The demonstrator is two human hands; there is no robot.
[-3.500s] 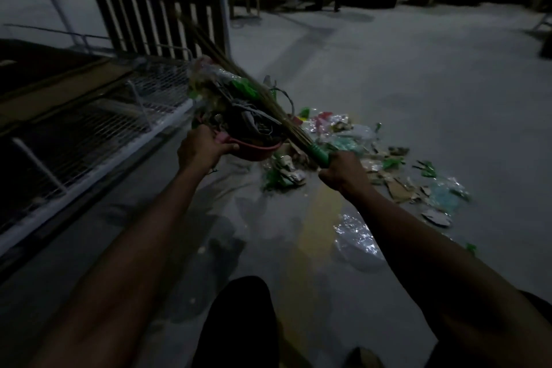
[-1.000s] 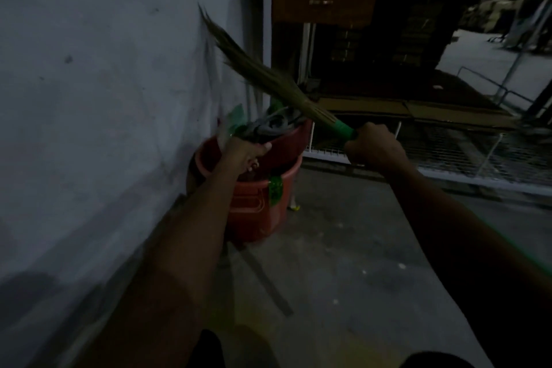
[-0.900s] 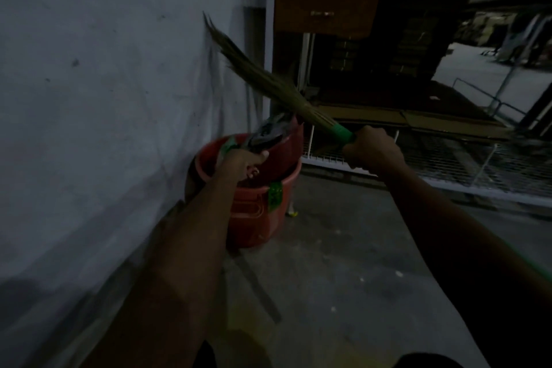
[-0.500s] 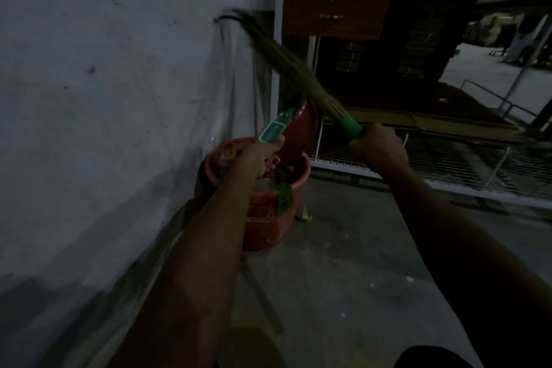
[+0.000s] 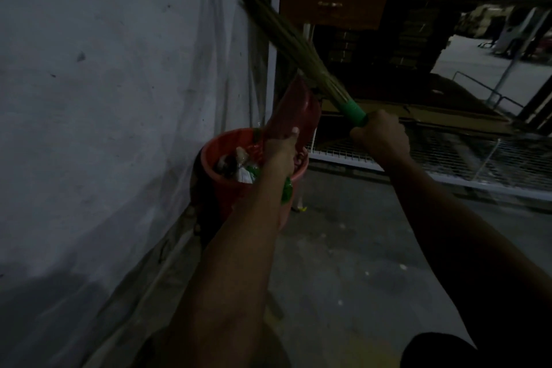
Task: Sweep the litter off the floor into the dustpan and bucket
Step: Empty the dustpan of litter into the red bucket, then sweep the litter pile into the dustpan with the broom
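The left hand [image 5: 279, 150] grips a red dustpan [image 5: 294, 112] tipped steeply over an orange bucket [image 5: 227, 185] standing against the wall [image 5: 119, 84], litter [image 5: 239, 165] heaped inside the bucket. The right hand [image 5: 380, 137] clutches a grass broom [image 5: 286, 33] at its green collar, bristles raised up-left above the dustpan.

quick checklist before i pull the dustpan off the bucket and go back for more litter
1. Dustpan tipped steeply over the bucket: ok.
2. Litter lying inside the bucket: ok.
3. Dustpan fully empty: cannot tell, its inside faces away.
4. Left hand holds the dustpan: ok.
5. Right hand grips the broom at its green collar, bristles raised: ok.
6. Floor beside the bucket free of spilled litter: not ok, a small yellow scrap lies at its base.
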